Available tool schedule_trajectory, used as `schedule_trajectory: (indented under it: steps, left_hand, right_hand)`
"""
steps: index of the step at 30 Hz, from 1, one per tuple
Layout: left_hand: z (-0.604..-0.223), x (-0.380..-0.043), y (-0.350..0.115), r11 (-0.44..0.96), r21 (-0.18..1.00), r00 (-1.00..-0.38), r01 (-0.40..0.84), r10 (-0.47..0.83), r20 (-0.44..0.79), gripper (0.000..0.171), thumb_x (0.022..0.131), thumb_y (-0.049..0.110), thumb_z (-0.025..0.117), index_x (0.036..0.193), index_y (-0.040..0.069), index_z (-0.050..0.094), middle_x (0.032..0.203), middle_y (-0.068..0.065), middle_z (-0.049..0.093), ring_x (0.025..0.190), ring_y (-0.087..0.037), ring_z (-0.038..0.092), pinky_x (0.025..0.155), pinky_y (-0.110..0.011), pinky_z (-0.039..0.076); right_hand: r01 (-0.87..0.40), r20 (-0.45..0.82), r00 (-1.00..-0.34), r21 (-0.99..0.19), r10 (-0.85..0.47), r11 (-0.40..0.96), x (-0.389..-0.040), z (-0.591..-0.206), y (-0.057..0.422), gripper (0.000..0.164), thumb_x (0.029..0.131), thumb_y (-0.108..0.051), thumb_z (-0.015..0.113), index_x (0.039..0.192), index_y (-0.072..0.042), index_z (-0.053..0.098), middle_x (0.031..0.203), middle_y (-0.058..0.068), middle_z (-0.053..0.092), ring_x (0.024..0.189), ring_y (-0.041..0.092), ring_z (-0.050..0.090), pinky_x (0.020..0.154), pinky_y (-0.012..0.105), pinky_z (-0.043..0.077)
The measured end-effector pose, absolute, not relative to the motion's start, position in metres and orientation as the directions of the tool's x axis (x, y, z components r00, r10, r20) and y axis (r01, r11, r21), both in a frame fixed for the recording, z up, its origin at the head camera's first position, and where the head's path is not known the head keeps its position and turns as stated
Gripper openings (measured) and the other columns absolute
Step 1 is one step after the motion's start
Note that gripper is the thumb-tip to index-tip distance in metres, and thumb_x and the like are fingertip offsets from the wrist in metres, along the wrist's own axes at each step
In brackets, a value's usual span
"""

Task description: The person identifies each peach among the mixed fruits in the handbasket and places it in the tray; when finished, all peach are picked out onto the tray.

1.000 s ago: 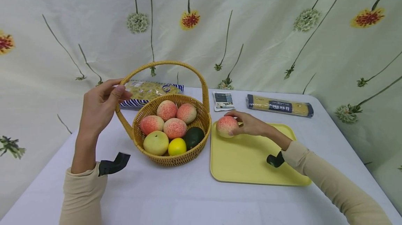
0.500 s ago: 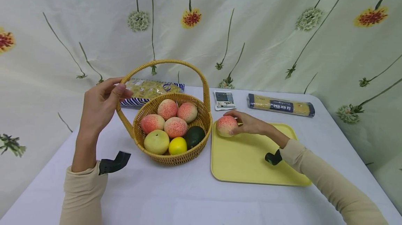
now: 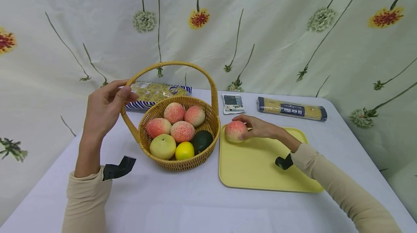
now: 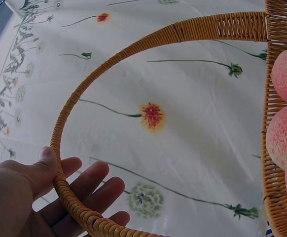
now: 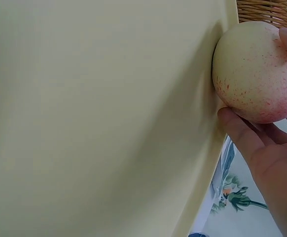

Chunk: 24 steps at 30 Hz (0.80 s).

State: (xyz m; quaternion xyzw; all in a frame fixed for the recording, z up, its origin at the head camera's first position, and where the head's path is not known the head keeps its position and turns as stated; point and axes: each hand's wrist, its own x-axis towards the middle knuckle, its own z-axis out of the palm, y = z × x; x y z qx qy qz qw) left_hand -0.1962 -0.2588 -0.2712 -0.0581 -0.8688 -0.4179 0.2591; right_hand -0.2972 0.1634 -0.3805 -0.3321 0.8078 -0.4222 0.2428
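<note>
My left hand (image 3: 103, 108) holds the left side of the wicker basket's arched handle (image 3: 172, 63); in the left wrist view the thumb lies on one side of the handle (image 4: 67, 106) and the fingers on the other. Several red-speckled peaches (image 3: 182, 132), a pale yellow-green round fruit (image 3: 162, 147), a yellow lemon-like fruit (image 3: 184, 151) and a dark green avocado-like fruit (image 3: 202, 141) fill the basket (image 3: 182, 166). With thumb and fingers around it, my right hand (image 3: 260, 128) grips another peach (image 3: 236, 131) at the far left corner of the yellow tray (image 3: 260, 168).
Behind the basket lies a bag of pasta (image 3: 153, 93) with a blue-striped edge. A small white packet (image 3: 233, 103) and a long spaghetti pack (image 3: 291, 109) lie beyond the tray. A flowered cloth (image 3: 267, 34) hangs behind the white table (image 3: 156, 204).
Both hands keep their holds, on the basket handle and on the peach. The whole head view has shifted very slightly; nothing else visibly moves.
</note>
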Motion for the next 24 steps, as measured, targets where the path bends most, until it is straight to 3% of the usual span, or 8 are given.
schedule_trajectory:
  steps: [7, 16, 24]
  left_hand:
    - [-0.271, -0.196, -0.259, 0.635, 0.698, -0.856, 0.332, -0.109, 0.506, 0.035, 0.099, 0.031, 0.052, 0.125, 0.01, 0.062, 0.079, 0.022, 0.064, 0.08, 0.002, 0.061, 0.069, -0.01, 0.047]
    - [-0.271, -0.196, -0.259, 0.635, 0.701, -0.861, 0.324, -0.11, 0.497, 0.035, 0.099, 0.03, 0.052, 0.126, 0.01, 0.062, 0.081, 0.019, 0.065, 0.08, 0.002, 0.061, 0.07, -0.011, 0.047]
    - [-0.271, -0.195, -0.259, 0.642, 0.698, -0.863, 0.317, -0.111, 0.494, 0.036, 0.099, 0.032, 0.051, 0.126, 0.011, 0.061, 0.084, 0.009, 0.068, 0.082, 0.001, 0.061, 0.072, -0.012, 0.048]
  right_hand:
    - [-0.358, -0.091, -0.67, -0.83, -0.737, 0.428, -0.298, -0.376, 0.163, 0.066, 0.087, -0.017, 0.065, 0.143, -0.001, 0.034, 0.146, 0.019, 0.038, 0.134, 0.033, 0.037, 0.109, 0.051, 0.03]
    - [-0.416, -0.013, -0.636, -0.836, -0.771, 0.358, -0.293, -0.358, 0.156, 0.062, 0.09, -0.016, 0.064, 0.143, -0.004, 0.035, 0.148, 0.023, 0.034, 0.137, 0.043, 0.031, 0.111, 0.055, 0.026]
    - [-0.532, 0.078, -0.625, -0.771, -0.777, 0.35, -0.281, -0.338, 0.143, 0.066, 0.089, -0.033, 0.067, 0.144, -0.011, 0.039, 0.148, 0.012, 0.04, 0.138, 0.032, 0.034, 0.111, 0.054, 0.026]
